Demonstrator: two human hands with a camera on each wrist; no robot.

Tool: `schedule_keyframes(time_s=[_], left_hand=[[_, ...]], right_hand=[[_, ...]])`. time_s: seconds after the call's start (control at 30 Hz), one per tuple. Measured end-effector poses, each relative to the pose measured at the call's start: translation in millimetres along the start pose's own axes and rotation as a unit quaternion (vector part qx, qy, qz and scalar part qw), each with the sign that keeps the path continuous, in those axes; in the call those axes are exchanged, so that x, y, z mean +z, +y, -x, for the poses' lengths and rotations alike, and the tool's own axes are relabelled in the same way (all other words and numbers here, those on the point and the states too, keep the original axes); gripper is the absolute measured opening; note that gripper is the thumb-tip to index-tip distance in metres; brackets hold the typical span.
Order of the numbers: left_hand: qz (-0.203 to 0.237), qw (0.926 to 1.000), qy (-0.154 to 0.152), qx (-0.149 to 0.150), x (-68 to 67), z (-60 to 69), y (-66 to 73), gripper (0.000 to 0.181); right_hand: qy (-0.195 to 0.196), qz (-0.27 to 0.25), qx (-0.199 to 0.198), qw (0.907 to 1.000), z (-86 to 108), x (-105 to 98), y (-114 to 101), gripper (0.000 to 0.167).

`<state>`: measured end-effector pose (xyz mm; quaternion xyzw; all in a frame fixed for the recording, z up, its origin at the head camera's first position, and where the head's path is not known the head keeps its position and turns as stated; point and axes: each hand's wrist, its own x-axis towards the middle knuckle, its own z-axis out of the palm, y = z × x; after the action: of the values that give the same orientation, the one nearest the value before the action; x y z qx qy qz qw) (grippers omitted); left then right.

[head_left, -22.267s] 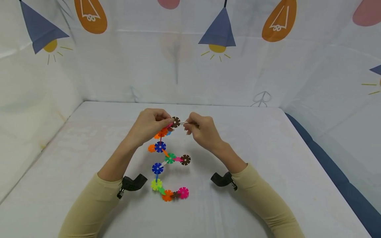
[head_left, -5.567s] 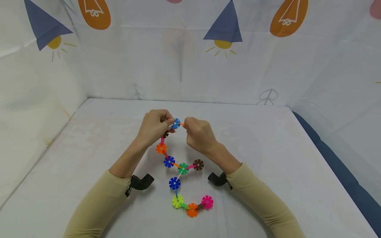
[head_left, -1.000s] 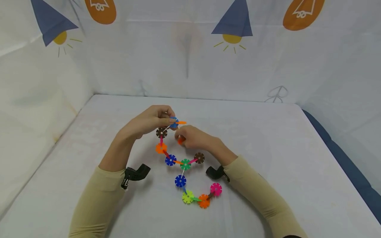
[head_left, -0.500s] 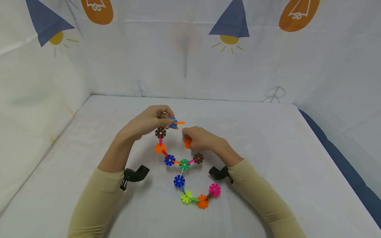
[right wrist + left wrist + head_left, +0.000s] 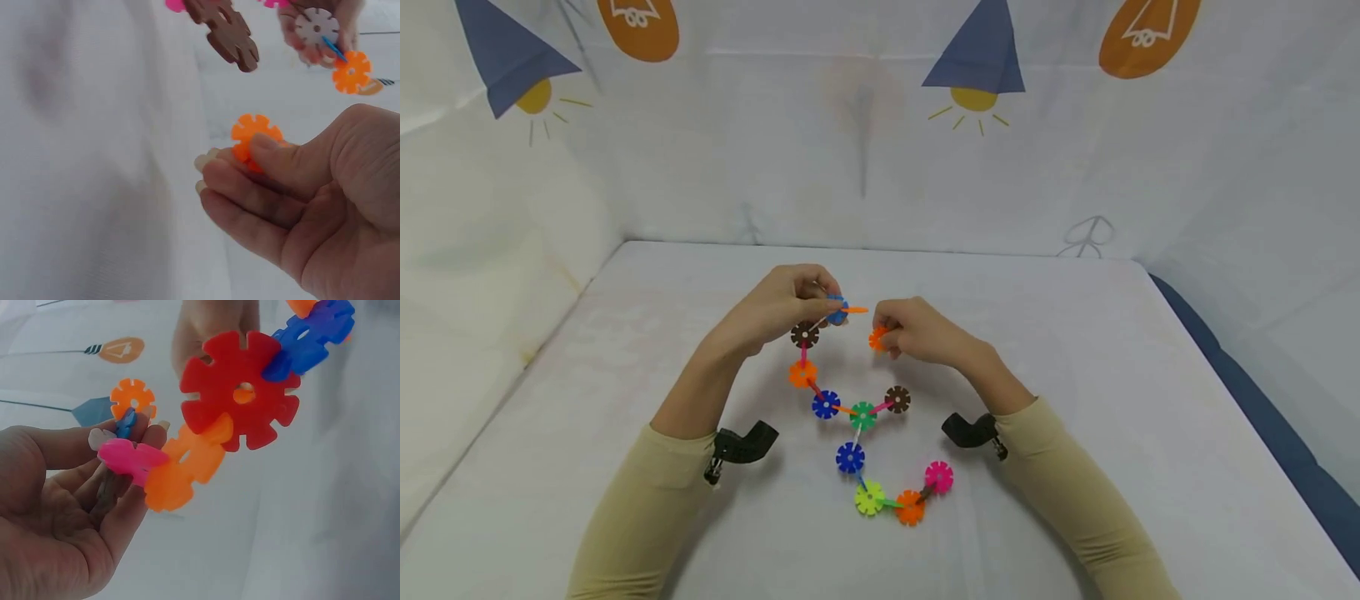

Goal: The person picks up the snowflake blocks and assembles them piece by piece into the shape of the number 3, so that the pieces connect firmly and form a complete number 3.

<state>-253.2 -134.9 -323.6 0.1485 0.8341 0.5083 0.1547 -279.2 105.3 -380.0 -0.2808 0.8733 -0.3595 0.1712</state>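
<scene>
My left hand [image 5: 775, 308] pinches a light-blue snowflake disc [image 5: 837, 310] at the upper end of a chain of slotted plastic discs. An orange disc [image 5: 855, 310], seen edge-on, is slotted into its right side. Below the hand, the chain runs down through a brown disc [image 5: 805, 335] and a green disc [image 5: 863, 416] to a pink disc [image 5: 938, 477]. My right hand [image 5: 925, 332] pinches a separate orange snowflake disc [image 5: 253, 137] between thumb and fingers, apart from the chain. In the left wrist view, a red disc [image 5: 240, 390] of the chain appears close up.
A side branch ends in another brown disc [image 5: 897, 400] below my right hand. The white-covered table [image 5: 1112, 467] ends at a white patterned curtain [image 5: 790, 150] behind. A black wrist camera [image 5: 970, 431] sits on each forearm.
Over the last second my right hand has moved rightward and slightly up, away from the chain, with its orange disc. Since the oldest frame, white, blue and orange discs have joined the chain's upper end.
</scene>
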Motion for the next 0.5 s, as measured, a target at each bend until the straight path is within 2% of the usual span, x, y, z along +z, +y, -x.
schedule_keyframes(time_s=[0.23, 0.5], left_hand=[[0.006, 0.9999, 0.011, 0.008, 0.8, 0.8, 1.5, 0.018], [0.015, 0.9995, 0.018, 0.018, 2.3, 0.6, 0.1, 0.021]], right_hand=[[0.032, -0.099, -0.011, 0.9946, 11.7, -15.4, -9.4, 0.004], [0.057, -0.148, -0.023, 0.9870, 18.8, -26.7, -16.6, 0.004]])
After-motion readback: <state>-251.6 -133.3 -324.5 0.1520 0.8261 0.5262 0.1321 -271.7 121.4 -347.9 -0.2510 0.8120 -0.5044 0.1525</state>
